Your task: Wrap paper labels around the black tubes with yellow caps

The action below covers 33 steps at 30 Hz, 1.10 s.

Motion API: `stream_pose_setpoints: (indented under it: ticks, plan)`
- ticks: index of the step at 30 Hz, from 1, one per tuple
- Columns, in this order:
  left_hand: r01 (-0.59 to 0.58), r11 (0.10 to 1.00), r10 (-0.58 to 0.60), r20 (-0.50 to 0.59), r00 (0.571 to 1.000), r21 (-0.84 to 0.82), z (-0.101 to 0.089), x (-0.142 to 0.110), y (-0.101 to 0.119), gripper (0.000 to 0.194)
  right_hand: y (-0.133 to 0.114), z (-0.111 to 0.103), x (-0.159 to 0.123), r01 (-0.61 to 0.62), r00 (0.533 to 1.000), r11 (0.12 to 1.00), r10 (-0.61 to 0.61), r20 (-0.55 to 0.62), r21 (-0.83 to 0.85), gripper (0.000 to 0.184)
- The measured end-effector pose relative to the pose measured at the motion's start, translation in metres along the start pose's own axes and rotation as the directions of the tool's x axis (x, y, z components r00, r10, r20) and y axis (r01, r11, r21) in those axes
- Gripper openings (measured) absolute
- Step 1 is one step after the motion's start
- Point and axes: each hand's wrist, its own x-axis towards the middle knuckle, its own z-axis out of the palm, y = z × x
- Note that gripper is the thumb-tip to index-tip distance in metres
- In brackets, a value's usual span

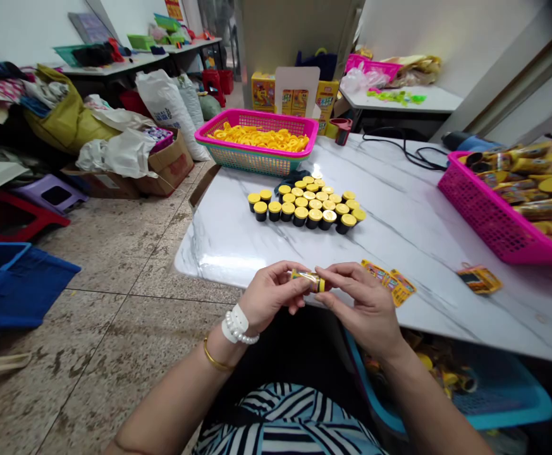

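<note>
Left hand (276, 287) and right hand (365, 303) clamp their fingers on a small tube (310, 280), seemingly for steadiness, with pots (301, 203) clustered on the desk (411, 218).

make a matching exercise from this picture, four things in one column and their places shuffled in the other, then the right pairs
Things
1. small tube
2. yellow-lidded pots
3. yellow pieces
4. blue tub

Places
A. in the pink-rimmed basket
B. lower than the tabletop
C. between left hand and right hand
D. clustered upright on the tabletop

Pairs: 1-C, 2-D, 3-A, 4-B
</note>
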Motion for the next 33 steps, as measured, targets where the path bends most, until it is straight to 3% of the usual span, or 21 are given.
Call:
stream_pose_setpoints:
  ticks: [3,7,10,12,14,16,18,21,24,27,30,33]
  plan:
    - [-0.021,0.999,0.019,0.029,0.999,0.039,0.006,0.001,-0.003,0.04,0.002,0.0,-0.003,-0.052,0.998,0.999,0.053,-0.028,0.015,0.042]
    - [0.064,0.997,-0.067,0.098,0.993,0.035,0.004,-0.002,0.0,0.043,0.006,-0.004,-0.006,-0.054,0.998,0.997,0.055,-0.007,0.055,0.03]
    - [0.075,0.995,-0.08,0.076,0.994,0.063,0.0,-0.005,0.001,0.04,0.009,-0.005,-0.008,-0.038,0.999,0.997,0.039,-0.011,0.068,0.024]
    - [0.015,0.992,-0.021,0.048,0.999,0.128,0.0,-0.005,-0.001,0.035,0.01,-0.002,-0.009,-0.115,0.993,0.984,0.118,-0.018,0.135,0.023]
    - [-0.087,0.97,0.083,0.028,0.996,0.227,0.002,-0.005,-0.004,0.031,0.01,0.002,-0.009,-0.268,0.96,0.919,0.279,0.002,0.29,0.021]
    - [-0.187,0.928,0.184,0.04,0.982,0.322,0.004,-0.002,-0.007,0.029,0.01,0.006,-0.008,-0.411,0.897,0.786,0.439,0.05,0.462,0.021]
    - [-0.221,0.911,0.197,0.103,0.975,0.348,0.005,0.002,-0.006,0.03,0.01,0.007,-0.008,-0.488,0.845,0.664,0.523,0.116,0.566,0.025]
    - [-0.142,0.945,0.095,0.166,0.981,0.296,0.004,0.007,-0.001,0.04,0.012,0.005,-0.008,-0.5,0.833,0.608,0.532,0.151,0.616,0.025]
    - [-0.062,0.954,0.031,0.11,0.993,0.292,0.002,0.007,0.003,0.044,0.016,0.005,-0.011,-0.389,0.891,0.723,0.453,0.033,0.571,0.024]
    - [-0.086,0.927,0.064,0.072,0.995,0.365,0.003,0.005,0.002,0.035,0.019,0.009,-0.013,-0.318,0.924,0.815,0.381,-0.034,0.484,0.024]
    - [-0.176,0.887,0.175,0.041,0.984,0.427,0.006,0.007,-0.001,0.032,0.019,0.011,-0.011,-0.389,0.886,0.753,0.464,-0.009,0.531,0.024]
    - [-0.118,0.914,0.09,0.088,0.992,0.389,0.008,0.011,-0.001,0.036,0.019,0.004,-0.009,-0.496,0.836,0.61,0.529,0.149,0.618,0.027]
